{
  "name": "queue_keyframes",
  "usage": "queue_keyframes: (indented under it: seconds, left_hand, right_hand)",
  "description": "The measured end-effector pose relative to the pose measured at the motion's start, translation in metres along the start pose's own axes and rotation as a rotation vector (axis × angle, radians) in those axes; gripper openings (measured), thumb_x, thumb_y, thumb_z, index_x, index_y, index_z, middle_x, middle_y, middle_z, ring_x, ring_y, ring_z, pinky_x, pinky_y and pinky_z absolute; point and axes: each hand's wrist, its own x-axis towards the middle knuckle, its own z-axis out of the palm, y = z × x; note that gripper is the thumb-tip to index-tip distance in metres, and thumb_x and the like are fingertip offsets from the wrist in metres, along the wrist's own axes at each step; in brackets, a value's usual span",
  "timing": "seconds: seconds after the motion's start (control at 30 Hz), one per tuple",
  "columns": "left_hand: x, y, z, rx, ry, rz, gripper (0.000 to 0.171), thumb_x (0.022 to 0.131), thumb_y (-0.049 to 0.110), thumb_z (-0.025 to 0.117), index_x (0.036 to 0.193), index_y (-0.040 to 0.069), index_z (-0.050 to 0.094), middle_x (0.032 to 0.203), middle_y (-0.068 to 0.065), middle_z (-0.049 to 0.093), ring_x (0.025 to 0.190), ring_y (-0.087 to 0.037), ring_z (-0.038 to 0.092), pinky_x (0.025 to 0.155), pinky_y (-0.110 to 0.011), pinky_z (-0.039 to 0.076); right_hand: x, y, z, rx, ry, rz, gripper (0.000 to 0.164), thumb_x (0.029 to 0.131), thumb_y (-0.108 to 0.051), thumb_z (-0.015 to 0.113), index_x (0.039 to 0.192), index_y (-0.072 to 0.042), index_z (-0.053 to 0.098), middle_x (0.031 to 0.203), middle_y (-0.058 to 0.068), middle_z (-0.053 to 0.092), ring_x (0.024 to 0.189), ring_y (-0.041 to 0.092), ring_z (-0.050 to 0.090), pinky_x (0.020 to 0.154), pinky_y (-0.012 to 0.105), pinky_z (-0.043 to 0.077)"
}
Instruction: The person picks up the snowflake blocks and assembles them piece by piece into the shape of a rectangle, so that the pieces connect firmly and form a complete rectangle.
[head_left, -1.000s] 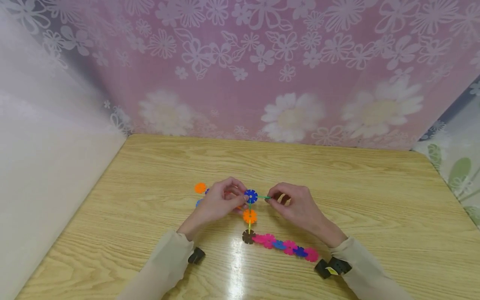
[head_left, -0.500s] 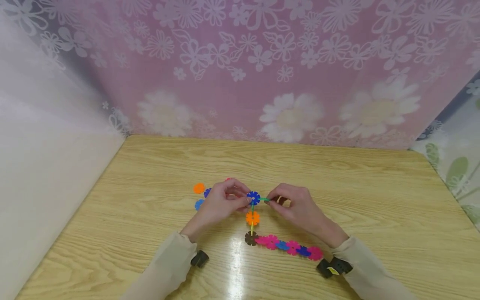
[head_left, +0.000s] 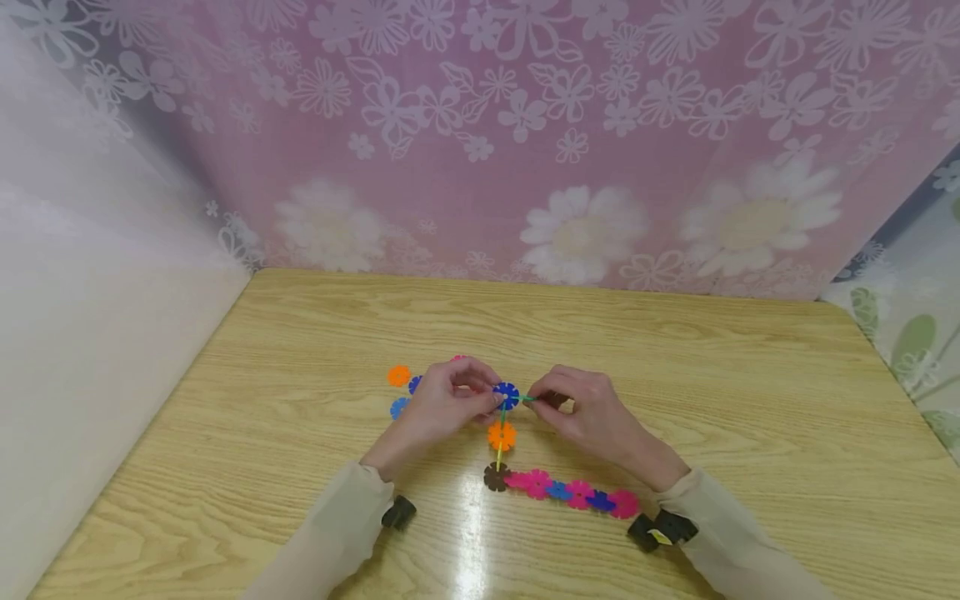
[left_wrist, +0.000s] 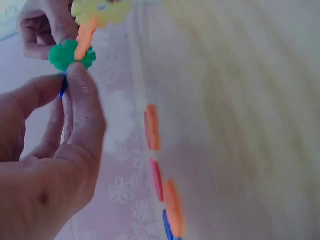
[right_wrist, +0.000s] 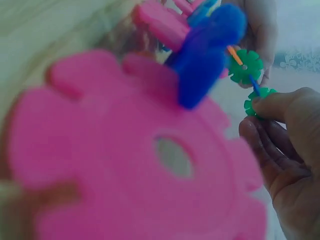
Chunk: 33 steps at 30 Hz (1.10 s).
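My left hand [head_left: 438, 407] pinches a dark blue notched plastic disc [head_left: 509, 396] between thumb and fingers. From the right, my right hand [head_left: 588, 410] pinches a green disc [right_wrist: 248, 106], seen edge-on in the head view, right at the blue disc's edge. Below the blue one runs a joined chain: another green disc [left_wrist: 70, 54], an orange disc [head_left: 502, 437], a yellow disc [head_left: 499, 457] and a brown disc [head_left: 496, 477]. There the chain bends right into pink discs [head_left: 537, 483] alternating with blue ones, close under my right forearm. A pink end disc [right_wrist: 115, 130] fills much of the right wrist view.
Several discs lie past my left hand, among them an orange one [head_left: 399, 376] and a light blue one [head_left: 399, 408], partly hidden by that hand. The wooden table [head_left: 712, 358] ends at a pink floral cloth [head_left: 450, 208] behind and a pale wall at left.
My right hand has moved slightly left, bringing its green disc closer to the blue disc. The hanging chain has shifted a little right and then back left.
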Motion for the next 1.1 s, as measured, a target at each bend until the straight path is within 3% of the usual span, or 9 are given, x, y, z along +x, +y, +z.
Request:
queue_keyframes:
  seconds: [0.2, 0.33, 0.43, 0.7, 0.83, 1.1]
  left_hand:
    - [-0.001, 0.001, -0.006, 0.227, -0.018, 0.074, 0.018, 0.093, 0.025, 0.076, 0.110, 0.023, 0.069, 0.115, 0.003, 0.067, 0.100, -0.017, 0.070, 0.078, -0.035, 0.059]
    - [-0.004, 0.002, -0.008, 0.270, -0.044, 0.152, 0.014, 0.094, 0.024, 0.076, 0.107, 0.024, 0.071, 0.116, 0.004, 0.066, 0.103, -0.019, 0.068, 0.084, -0.035, 0.058]
    - [-0.006, 0.001, -0.009, 0.288, -0.051, 0.173, 0.008, 0.094, 0.020, 0.075, 0.102, 0.022, 0.072, 0.112, 0.004, 0.068, 0.100, -0.018, 0.068, 0.082, -0.034, 0.059]
    - [-0.012, -0.003, -0.014, 0.318, -0.021, 0.134, 0.006, 0.091, 0.013, 0.074, 0.097, 0.015, 0.072, 0.106, 0.002, 0.071, 0.088, -0.016, 0.069, 0.073, -0.031, 0.059]
    - [-0.016, -0.006, -0.022, 0.351, -0.003, 0.120, 0.007, 0.091, 0.013, 0.074, 0.094, 0.018, 0.071, 0.102, 0.003, 0.071, 0.084, -0.018, 0.068, 0.067, -0.031, 0.056]
    - [-0.019, -0.004, -0.035, 0.410, -0.014, 0.104, 0.007, 0.090, 0.014, 0.072, 0.094, 0.019, 0.071, 0.099, 0.005, 0.071, 0.088, -0.018, 0.066, 0.073, -0.034, 0.056]
  right_hand:
    - [0.001, -0.001, 0.001, 0.010, -0.023, 0.079, 0.020, 0.081, 0.008, 0.080, 0.091, -0.008, 0.074, 0.083, 0.002, 0.075, 0.070, 0.010, 0.071, 0.063, 0.019, 0.058]
    - [0.007, -0.003, 0.005, 0.056, -0.050, 0.135, 0.016, 0.083, 0.004, 0.080, 0.091, -0.009, 0.075, 0.085, 0.001, 0.077, 0.073, 0.009, 0.072, 0.065, 0.023, 0.060]
    - [0.011, -0.005, 0.009, 0.096, -0.072, 0.175, 0.012, 0.085, 0.001, 0.080, 0.091, -0.008, 0.075, 0.086, 0.003, 0.077, 0.074, 0.010, 0.073, 0.065, 0.024, 0.060]
    - [0.018, -0.008, 0.014, 0.137, -0.174, 0.273, 0.007, 0.088, -0.008, 0.081, 0.093, -0.008, 0.076, 0.087, 0.000, 0.078, 0.076, 0.009, 0.072, 0.068, 0.025, 0.060]
    - [0.024, -0.003, 0.010, 0.114, -0.243, 0.325, 0.009, 0.088, -0.008, 0.080, 0.096, -0.009, 0.077, 0.088, -0.001, 0.077, 0.079, 0.009, 0.071, 0.068, 0.024, 0.059]
    - [0.040, 0.022, 0.016, 0.004, -0.360, 0.341, 0.018, 0.091, -0.016, 0.078, 0.106, -0.008, 0.076, 0.098, 0.003, 0.077, 0.088, 0.015, 0.072, 0.078, 0.029, 0.059]
